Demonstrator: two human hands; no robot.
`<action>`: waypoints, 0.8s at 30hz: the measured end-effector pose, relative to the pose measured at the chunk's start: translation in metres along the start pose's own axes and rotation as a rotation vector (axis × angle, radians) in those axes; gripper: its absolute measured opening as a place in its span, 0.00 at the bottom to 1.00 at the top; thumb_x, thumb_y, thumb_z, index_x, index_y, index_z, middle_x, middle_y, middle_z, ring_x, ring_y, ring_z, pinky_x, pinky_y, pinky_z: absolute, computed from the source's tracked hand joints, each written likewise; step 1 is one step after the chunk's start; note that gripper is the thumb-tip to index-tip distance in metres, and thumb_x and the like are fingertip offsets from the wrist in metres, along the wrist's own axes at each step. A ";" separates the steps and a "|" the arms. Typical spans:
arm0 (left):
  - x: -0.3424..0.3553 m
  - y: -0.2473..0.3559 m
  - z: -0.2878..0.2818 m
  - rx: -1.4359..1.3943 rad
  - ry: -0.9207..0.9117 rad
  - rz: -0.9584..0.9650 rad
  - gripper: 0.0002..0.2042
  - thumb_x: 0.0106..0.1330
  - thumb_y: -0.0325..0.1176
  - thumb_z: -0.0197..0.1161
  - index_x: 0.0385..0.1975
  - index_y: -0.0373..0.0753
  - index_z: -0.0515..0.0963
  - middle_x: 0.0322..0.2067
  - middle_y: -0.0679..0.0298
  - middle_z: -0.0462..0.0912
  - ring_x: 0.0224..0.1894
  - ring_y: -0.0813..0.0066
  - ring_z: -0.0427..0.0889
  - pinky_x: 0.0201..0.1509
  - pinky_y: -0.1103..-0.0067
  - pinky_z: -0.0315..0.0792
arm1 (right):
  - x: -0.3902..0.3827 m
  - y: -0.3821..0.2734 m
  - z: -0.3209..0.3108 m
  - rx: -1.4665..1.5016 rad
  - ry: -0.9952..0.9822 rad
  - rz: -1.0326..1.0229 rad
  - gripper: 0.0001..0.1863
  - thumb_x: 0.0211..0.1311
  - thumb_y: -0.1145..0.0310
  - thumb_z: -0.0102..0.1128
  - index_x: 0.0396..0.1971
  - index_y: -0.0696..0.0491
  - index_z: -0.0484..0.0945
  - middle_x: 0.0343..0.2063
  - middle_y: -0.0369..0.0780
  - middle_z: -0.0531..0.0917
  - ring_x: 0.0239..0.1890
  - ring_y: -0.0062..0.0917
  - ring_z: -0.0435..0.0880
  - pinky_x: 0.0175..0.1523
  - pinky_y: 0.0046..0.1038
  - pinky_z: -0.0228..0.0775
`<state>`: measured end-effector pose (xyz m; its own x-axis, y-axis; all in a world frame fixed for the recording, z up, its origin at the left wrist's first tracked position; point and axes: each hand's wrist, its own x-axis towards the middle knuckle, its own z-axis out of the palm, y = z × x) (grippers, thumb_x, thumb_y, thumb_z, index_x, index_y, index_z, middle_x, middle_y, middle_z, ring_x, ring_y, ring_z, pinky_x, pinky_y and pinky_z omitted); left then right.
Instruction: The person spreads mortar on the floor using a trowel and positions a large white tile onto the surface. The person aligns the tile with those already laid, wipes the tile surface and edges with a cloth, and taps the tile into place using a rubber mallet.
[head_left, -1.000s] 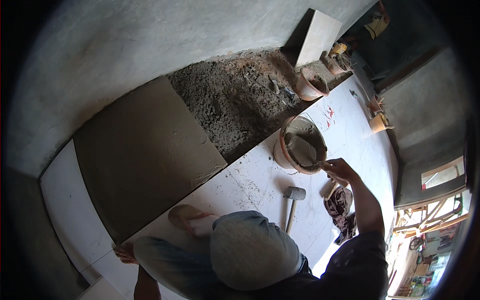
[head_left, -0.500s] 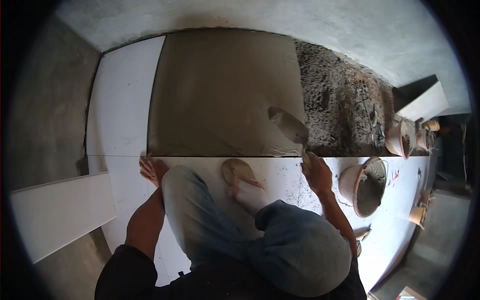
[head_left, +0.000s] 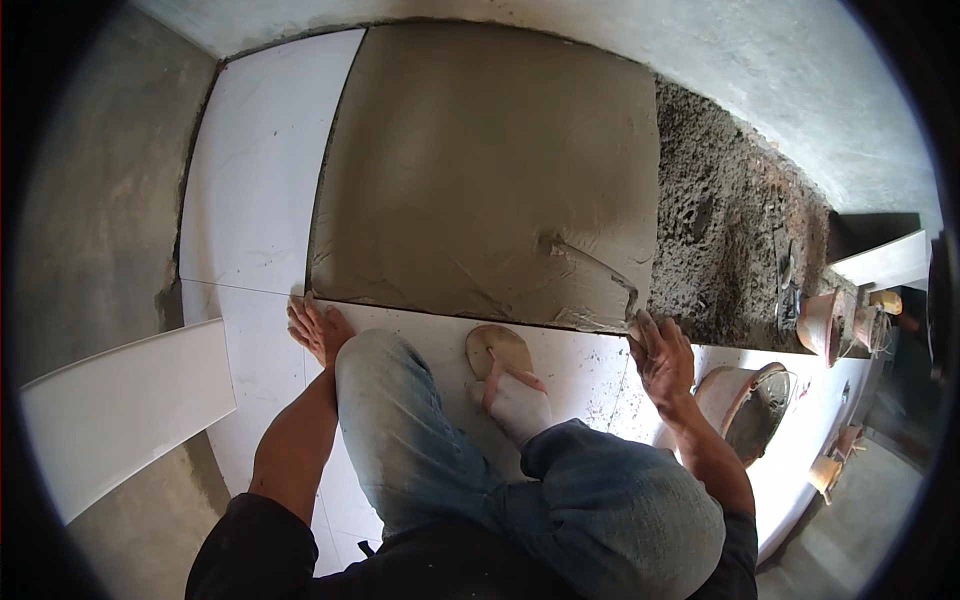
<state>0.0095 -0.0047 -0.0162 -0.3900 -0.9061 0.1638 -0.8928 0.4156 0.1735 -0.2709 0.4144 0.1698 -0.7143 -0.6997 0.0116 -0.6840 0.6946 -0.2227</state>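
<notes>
A trowel [head_left: 600,266] is gripped in my right hand [head_left: 662,365], fingers closed round its handle at the near edge of a smoothed bed of grey mortar [head_left: 450,150]. Its blade is seen nearly edge-on, the tip touching or just above the mortar. Faint ridges mark the surface around the blade. My left hand [head_left: 322,330] lies on a white floor tile [head_left: 262,350] by the bed's near left corner, fingers spread and holding nothing. Between my hands, my sandalled foot [head_left: 510,380] rests on the white tiles.
Rough, loose mortar [head_left: 700,200] lies right of the smooth bed. A bucket of mortar [head_left: 745,410] stands beyond my right hand, with smaller pots [head_left: 820,325] farther right. A loose white tile [head_left: 130,410] sits at the left. Bare walls [head_left: 790,90] bound the far side.
The trowel has moved left over the mortar and turned from showing its flat blade to nearly edge-on. My view has shifted somewhat. The left hand stays by the bed's corner.
</notes>
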 end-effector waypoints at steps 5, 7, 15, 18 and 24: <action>0.000 0.002 -0.005 -0.013 -0.028 -0.012 0.26 0.66 0.38 0.48 0.64 0.41 0.59 0.69 0.54 0.53 0.72 0.52 0.47 0.71 0.51 0.39 | 0.007 0.009 0.001 0.100 -0.076 0.019 0.24 0.53 0.66 0.67 0.52 0.50 0.74 0.29 0.39 0.73 0.29 0.36 0.74 0.32 0.33 0.67; 0.000 0.002 -0.004 -0.019 -0.020 -0.013 0.26 0.66 0.38 0.48 0.65 0.41 0.59 0.69 0.54 0.53 0.72 0.52 0.46 0.71 0.51 0.39 | 0.013 0.018 0.009 0.397 -0.138 0.141 0.21 0.58 0.65 0.64 0.51 0.51 0.74 0.30 0.40 0.75 0.27 0.36 0.75 0.32 0.33 0.69; 0.002 0.006 -0.006 0.012 -0.041 -0.037 0.27 0.66 0.39 0.48 0.66 0.44 0.58 0.69 0.54 0.52 0.73 0.54 0.45 0.72 0.54 0.38 | 0.062 0.052 0.054 0.353 -0.529 0.301 0.21 0.68 0.49 0.48 0.47 0.52 0.74 0.25 0.46 0.83 0.26 0.32 0.84 0.32 0.37 0.76; 0.002 0.009 -0.010 -0.011 -0.044 -0.038 0.27 0.65 0.39 0.48 0.66 0.44 0.58 0.70 0.55 0.52 0.73 0.54 0.45 0.72 0.54 0.38 | 0.094 0.069 0.056 0.376 -0.478 0.461 0.24 0.68 0.45 0.47 0.43 0.54 0.75 0.26 0.47 0.83 0.25 0.33 0.83 0.32 0.40 0.77; 0.001 0.009 -0.009 -0.016 -0.056 -0.055 0.27 0.66 0.39 0.47 0.66 0.45 0.57 0.70 0.56 0.52 0.73 0.54 0.45 0.73 0.54 0.38 | 0.120 0.056 0.056 0.606 -0.389 0.664 0.27 0.69 0.44 0.45 0.42 0.57 0.75 0.25 0.50 0.81 0.19 0.31 0.81 0.30 0.35 0.76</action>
<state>0.0033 -0.0013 -0.0057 -0.3530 -0.9304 0.0987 -0.9097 0.3659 0.1961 -0.3868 0.3598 0.1045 -0.7534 -0.2794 -0.5952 0.1090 0.8396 -0.5321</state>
